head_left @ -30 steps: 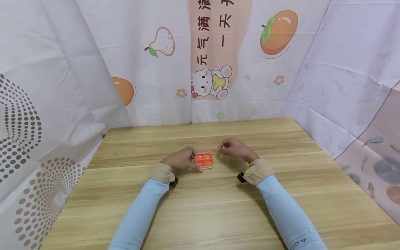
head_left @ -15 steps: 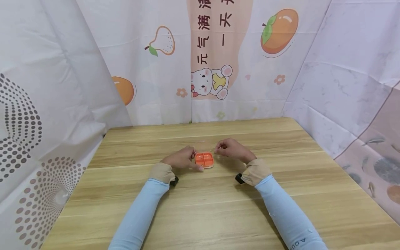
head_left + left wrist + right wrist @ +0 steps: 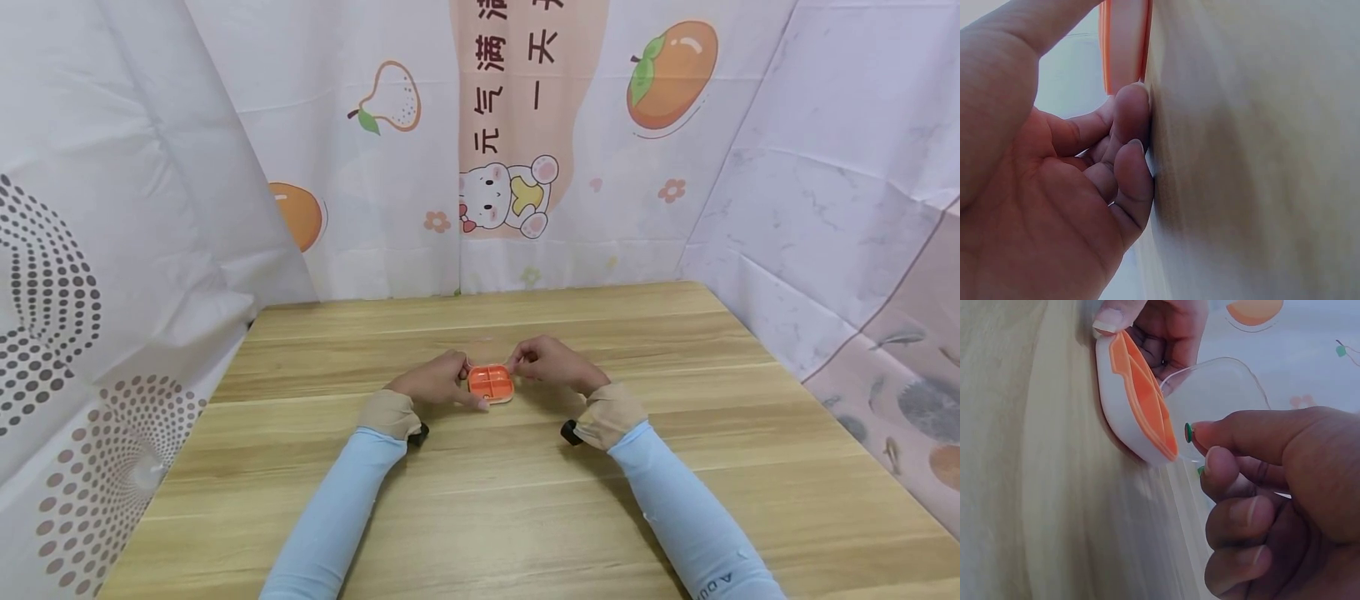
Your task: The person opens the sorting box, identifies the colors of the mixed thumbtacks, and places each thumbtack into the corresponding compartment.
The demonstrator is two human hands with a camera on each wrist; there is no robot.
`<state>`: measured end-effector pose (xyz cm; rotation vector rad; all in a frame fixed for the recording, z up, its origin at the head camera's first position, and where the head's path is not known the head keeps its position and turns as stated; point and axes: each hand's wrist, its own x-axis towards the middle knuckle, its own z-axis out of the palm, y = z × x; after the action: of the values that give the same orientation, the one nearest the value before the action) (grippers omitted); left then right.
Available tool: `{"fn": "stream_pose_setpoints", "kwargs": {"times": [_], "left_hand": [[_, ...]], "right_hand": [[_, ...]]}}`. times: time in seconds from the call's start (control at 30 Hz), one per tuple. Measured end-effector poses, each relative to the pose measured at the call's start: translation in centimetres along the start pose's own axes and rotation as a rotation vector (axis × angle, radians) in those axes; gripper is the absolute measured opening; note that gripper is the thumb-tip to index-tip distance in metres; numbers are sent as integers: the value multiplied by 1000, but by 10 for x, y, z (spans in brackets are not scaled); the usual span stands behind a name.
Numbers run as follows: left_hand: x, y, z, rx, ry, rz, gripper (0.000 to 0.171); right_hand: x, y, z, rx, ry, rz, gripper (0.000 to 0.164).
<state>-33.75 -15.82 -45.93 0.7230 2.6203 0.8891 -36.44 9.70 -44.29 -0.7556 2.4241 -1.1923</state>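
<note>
A small pill box [image 3: 491,383] with a white base and an orange tray of several compartments lies on the table. Its clear lid [image 3: 1222,387] stands open at the back. My left hand [image 3: 435,379] holds the box at its left side, thumb on the front edge and fingers behind; in the left wrist view the curled fingers of the left hand [image 3: 1054,187] are beside the tabletop. At the box's right back corner, my right hand [image 3: 558,364] pinches a tiny round piece [image 3: 1189,432], green-rimmed with a reddish face, by its fingertips. Its other fingers are curled.
The wood-patterned table [image 3: 480,500] stretches out around both hands. A printed curtain [image 3: 375,183] hangs along its back edge, with more cloth at the left and right sides. Each wrist wears a small black camera [image 3: 572,432] on a band.
My right hand has moved left, from a little apart from the pill box to its right back corner. The left hand and the box have stayed nearly in place.
</note>
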Motion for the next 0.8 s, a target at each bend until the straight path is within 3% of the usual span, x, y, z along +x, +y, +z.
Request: {"fn": "stream_pose_setpoints", "kwargs": {"times": [0.8], "left_hand": [[0,0,0,-4,-12,13,65]], "right_hand": [[3,-3,11,-79,-67,-43,8]]}}
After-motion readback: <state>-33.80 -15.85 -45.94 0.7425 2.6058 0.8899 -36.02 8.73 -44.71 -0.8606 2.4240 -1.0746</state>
